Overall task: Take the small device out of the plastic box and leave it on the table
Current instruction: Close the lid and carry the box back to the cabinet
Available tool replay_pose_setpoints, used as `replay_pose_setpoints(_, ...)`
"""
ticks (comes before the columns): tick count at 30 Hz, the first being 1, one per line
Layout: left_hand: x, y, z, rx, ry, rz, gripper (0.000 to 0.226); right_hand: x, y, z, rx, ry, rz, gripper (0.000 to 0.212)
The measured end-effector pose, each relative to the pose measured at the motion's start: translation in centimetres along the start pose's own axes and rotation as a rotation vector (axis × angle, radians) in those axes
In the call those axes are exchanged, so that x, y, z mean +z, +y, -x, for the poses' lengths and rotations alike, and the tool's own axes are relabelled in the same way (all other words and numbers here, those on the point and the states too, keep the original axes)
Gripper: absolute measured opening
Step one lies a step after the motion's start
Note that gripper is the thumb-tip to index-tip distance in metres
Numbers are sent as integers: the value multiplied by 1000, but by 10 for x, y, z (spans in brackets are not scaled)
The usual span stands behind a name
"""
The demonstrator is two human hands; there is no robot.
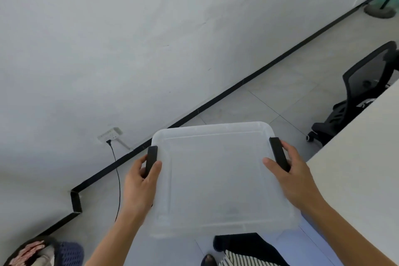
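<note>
I am holding the plastic box up in the air, its translucent white lid closed and facing me, a black latch on each short side. It is tilting a little and hanging over the floor, just beside the table edge on my right. The small device is not showing through the cloudy lid.

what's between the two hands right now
In the head view, the translucent plastic box, lid still on, spans the gap: left hand and right hand each grip a black latch on its sides.
</note>
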State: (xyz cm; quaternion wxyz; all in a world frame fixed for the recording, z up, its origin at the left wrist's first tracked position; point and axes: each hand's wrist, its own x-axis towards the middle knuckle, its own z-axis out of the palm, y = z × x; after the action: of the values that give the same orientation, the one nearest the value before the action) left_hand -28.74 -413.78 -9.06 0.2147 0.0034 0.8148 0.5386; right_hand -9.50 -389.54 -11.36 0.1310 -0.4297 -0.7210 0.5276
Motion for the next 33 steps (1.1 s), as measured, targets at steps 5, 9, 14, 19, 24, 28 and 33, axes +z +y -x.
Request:
replay_pose_setpoints(5, 53, 48, -88, 31, -90, -50, 32, -4, -9, -85, 39, 82, -27, 59)
replay_pose_setpoints(9, 93, 101, -158, 71, -130, -113, 30, -15, -26, -156, 79, 137, -61, 59)
replay_pose_setpoints(14, 146, 163, -232, 134, -198, -170, 35, -37, -51, -235, 96, 188, -65, 57)
replay_pose_setpoints(19, 218, 216, -306, 195, -292, -247, 38, -68, -61, -315, 144, 294, -66, 59)
replay_pose_setpoints(24, 311, 269, -394, 261, -422, -297, 45, -95, -68, -400, 211, 435, -85, 60)
replay_pose_setpoints(28, 387, 326, -457, 325, -549, -332, 46, -121, -85, -467, 279, 545, -93, 60)
replay_pose_setpoints(33, 487, 400, -515, 416, -701, -403, 45, -161, -97, -536, 349, 687, -140, 64)
